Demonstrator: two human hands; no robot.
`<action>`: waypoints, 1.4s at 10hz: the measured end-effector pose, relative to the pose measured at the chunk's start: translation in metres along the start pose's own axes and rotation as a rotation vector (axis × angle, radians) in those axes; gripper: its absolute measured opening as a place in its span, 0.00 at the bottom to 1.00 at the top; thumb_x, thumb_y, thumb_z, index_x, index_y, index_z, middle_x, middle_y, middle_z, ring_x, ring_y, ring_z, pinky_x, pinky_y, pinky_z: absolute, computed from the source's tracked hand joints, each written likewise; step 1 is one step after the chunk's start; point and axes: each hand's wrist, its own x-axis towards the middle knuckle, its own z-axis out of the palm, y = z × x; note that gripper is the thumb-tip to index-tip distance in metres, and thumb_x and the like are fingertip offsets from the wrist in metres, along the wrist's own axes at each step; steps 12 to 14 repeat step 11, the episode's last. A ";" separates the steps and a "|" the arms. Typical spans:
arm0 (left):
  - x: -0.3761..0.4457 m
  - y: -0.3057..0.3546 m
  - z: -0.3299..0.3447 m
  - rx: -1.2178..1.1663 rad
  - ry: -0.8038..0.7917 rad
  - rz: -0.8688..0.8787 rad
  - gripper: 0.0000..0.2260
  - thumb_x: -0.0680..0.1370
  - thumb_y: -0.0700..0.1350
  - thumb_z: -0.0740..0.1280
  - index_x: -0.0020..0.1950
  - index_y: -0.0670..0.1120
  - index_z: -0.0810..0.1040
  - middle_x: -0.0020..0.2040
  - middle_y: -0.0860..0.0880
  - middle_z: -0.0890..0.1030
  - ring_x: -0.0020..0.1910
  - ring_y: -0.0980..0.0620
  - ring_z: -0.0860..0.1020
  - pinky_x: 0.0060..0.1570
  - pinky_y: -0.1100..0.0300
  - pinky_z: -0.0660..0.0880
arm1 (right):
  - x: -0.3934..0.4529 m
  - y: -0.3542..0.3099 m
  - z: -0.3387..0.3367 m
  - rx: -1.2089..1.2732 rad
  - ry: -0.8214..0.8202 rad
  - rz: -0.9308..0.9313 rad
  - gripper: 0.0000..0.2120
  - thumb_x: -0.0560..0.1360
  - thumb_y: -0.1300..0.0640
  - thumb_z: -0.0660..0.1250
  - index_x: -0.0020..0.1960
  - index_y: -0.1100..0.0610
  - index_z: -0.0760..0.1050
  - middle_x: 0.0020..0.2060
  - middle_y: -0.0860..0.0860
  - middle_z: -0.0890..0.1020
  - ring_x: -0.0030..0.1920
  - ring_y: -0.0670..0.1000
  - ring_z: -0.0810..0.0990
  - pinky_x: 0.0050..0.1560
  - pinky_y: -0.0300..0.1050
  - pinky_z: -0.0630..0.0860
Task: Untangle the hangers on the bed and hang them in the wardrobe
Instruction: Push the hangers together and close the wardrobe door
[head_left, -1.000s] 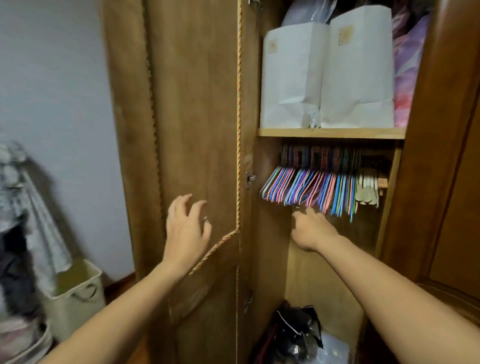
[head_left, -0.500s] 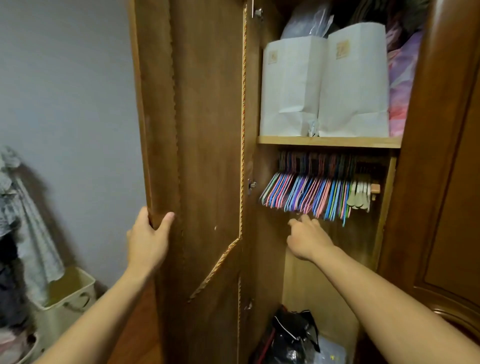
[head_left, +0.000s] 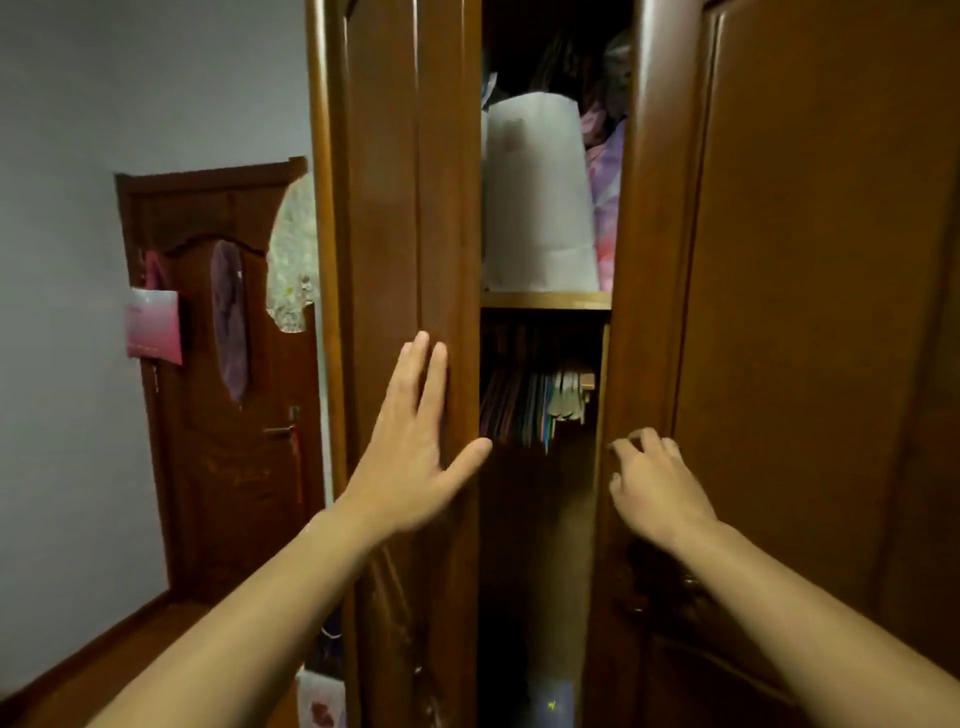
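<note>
**Wardrobe nearly shut, hangers looked pretty much sorted**

The wardrobe (head_left: 779, 312) was seen with its left door (head_left: 410, 208) swung most of the way closed, so only a narrow gap was left between it and the right door (head_left: 644, 260). Through that gap a shelf (head_left: 545, 300) was visible with a white paper bag (head_left: 537, 197) stood on it, and just below the shelf a tight row of coloured hangers (head_left: 524, 405) was hung, neatly packed side by side. No bed was in view, so whether any hangers were left there couldn't be told. Judging by the tidy row and the door being pushed to, the hanging part was reckoned to be done, or near enough, with only the closing left.

The left hand (head_left: 415, 452) was laid flat against the face of the left door, fingers straight and spread, thumb stuck out toward the gap, nothing held. The right hand (head_left: 657, 483) was kept at the edge of the right door, fingers loosely curled, fingertips touching the wood or just off it. Nothing was gripped by it as far as could be made out.
</note>
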 end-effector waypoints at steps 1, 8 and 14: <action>0.040 0.001 0.025 0.086 -0.036 0.119 0.33 0.82 0.62 0.55 0.80 0.59 0.39 0.80 0.55 0.33 0.79 0.52 0.35 0.77 0.41 0.48 | 0.003 0.023 -0.015 -0.049 0.034 0.022 0.23 0.80 0.54 0.60 0.75 0.52 0.65 0.72 0.53 0.64 0.72 0.56 0.62 0.65 0.49 0.72; 0.172 -0.033 0.184 0.556 -0.328 0.049 0.55 0.69 0.70 0.68 0.78 0.57 0.29 0.77 0.46 0.26 0.76 0.40 0.28 0.67 0.24 0.54 | 0.072 0.064 -0.034 -0.307 0.045 0.178 0.34 0.79 0.52 0.63 0.80 0.49 0.51 0.80 0.56 0.46 0.79 0.61 0.48 0.75 0.58 0.60; 0.164 0.011 0.096 0.342 -0.597 -0.044 0.32 0.79 0.59 0.63 0.80 0.55 0.56 0.80 0.46 0.59 0.77 0.42 0.61 0.70 0.41 0.67 | 0.046 0.015 -0.071 -0.229 -0.016 0.184 0.31 0.77 0.57 0.64 0.78 0.51 0.58 0.79 0.58 0.50 0.77 0.63 0.50 0.73 0.59 0.63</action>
